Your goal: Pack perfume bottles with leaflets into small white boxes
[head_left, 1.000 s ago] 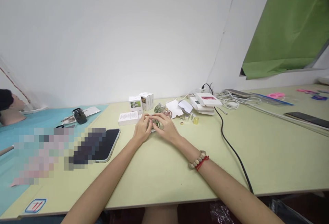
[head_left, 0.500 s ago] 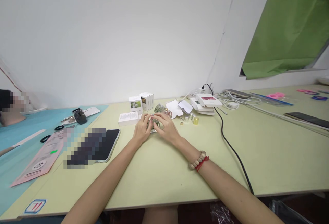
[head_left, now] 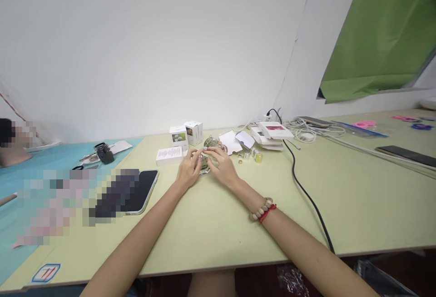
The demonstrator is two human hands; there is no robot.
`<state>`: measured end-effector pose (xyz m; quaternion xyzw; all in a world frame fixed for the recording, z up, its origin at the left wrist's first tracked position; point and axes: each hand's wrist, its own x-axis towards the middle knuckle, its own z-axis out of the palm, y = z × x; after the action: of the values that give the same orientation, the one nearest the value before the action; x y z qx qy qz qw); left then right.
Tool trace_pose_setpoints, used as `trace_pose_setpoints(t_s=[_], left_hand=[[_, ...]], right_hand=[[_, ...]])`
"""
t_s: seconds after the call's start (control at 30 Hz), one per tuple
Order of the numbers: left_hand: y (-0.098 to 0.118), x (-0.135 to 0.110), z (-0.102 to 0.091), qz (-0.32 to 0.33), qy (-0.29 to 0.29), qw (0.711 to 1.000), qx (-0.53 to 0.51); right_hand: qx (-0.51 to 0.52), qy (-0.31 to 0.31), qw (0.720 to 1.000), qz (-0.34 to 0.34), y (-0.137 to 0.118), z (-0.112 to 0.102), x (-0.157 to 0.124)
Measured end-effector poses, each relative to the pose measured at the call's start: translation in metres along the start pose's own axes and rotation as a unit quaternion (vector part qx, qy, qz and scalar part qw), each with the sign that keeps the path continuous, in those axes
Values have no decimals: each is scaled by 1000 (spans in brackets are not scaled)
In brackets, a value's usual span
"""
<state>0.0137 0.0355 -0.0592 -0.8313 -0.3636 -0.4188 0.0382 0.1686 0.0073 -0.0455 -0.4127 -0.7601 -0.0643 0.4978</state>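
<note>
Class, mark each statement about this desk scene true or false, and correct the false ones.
1. The left hand and right hand are at either side of a greenish, clear object. True.
2. The beads are worn on the left arm. False: the beaded bracelet is on the right arm.
3. A black cable lies to the right of the right hand. True.
4. The phone beside the left arm stands upright. False: this phone lies flat.
5. The green curtain hangs at upper left. False: the curtain is at upper right.
</note>
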Motion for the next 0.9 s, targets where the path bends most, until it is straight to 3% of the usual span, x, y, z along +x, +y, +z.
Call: trace_pose_setpoints(t_s=[0.9], left_hand=[[3, -1, -3, 21, -20, 999, -21]], right_hand=[[-4, -14, 1000, 23, 3, 3, -2]])
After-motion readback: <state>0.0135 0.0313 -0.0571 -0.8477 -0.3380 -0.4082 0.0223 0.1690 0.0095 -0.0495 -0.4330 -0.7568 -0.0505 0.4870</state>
